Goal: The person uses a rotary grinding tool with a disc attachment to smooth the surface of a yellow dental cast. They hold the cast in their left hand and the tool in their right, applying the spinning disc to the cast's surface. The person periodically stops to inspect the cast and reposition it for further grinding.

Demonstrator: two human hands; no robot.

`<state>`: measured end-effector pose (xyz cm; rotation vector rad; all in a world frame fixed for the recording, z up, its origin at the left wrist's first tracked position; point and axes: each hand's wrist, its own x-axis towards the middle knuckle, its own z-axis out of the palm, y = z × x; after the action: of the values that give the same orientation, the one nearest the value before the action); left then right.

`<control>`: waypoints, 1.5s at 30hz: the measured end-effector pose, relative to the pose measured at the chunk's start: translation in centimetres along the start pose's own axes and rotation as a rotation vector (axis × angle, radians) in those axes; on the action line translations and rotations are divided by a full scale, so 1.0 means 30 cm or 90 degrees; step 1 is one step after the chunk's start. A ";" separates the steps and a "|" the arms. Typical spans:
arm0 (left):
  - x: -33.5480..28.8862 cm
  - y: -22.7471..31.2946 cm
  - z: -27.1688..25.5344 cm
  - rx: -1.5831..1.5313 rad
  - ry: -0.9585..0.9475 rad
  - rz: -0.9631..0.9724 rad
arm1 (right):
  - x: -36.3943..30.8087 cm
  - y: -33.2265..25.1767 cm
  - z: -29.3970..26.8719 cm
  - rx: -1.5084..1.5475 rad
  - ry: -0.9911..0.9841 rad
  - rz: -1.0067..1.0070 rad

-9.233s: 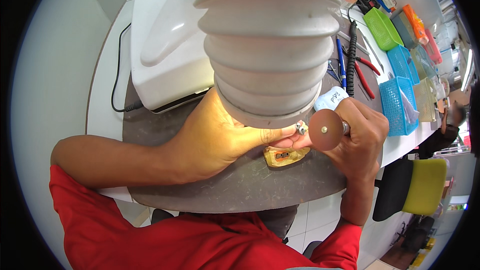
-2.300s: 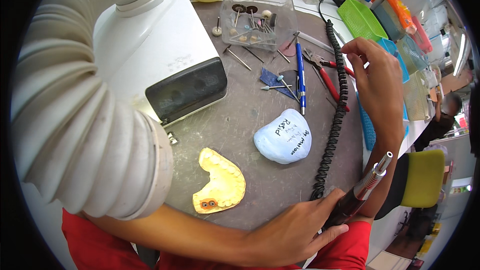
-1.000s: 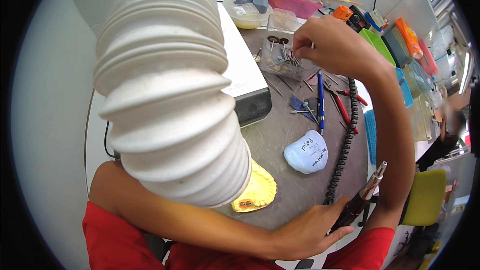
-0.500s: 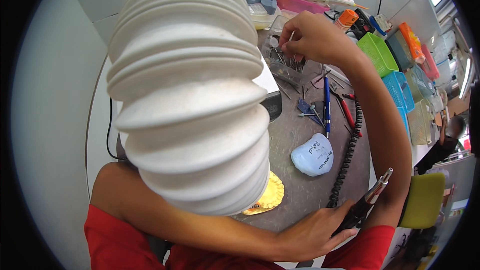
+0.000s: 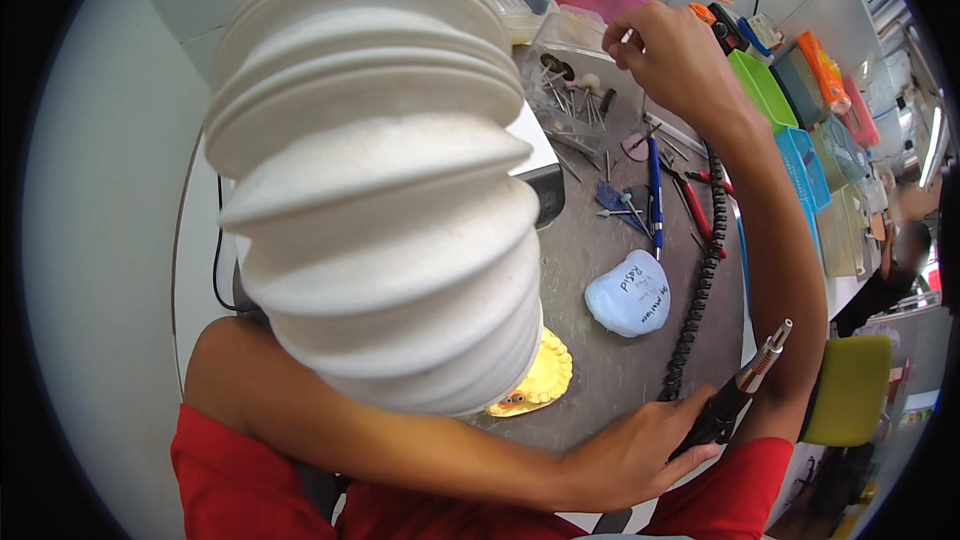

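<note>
My left hand, its forearm crossing low in front of me, is wrapped round a black rotary handpiece whose silver tip points up and right. My right hand hovers at the far side beside a clear plastic box of shanked burs and polishing tips. Its fingers are curled together; whatever is in them, if anything, is hidden. A yellow dental model lies partly behind a large white corrugated hose. Near the middle rests a light-blue rounded piece with handwriting.
A blue pen-like tool, red-handled pliers and loose burs lie on the grey worktop. The handpiece's coiled black cord runs along the right. Green and blue baskets stand beyond; a person is farther right.
My right hand has lifted out of the clear box and moved up and right, uncovering the burs. My left hand keeps hold of the handpiece. The view has shifted slightly.
</note>
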<state>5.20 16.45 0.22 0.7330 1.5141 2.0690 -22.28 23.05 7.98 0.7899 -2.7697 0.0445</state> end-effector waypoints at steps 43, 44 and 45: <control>0.006 -0.017 0.011 0.013 -0.041 0.010 | -0.619 -0.063 -0.213 0.213 0.157 0.108; 0.010 -0.034 0.009 0.027 -0.021 0.027 | -0.653 -0.083 -0.236 0.300 0.111 0.148; 0.007 -0.043 0.009 0.037 0.000 0.048 | -0.686 -0.101 -0.245 0.393 0.076 0.165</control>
<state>5.30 17.13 -0.92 0.8234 1.5759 2.0866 -2.10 31.78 9.66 0.5154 -2.7324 0.9947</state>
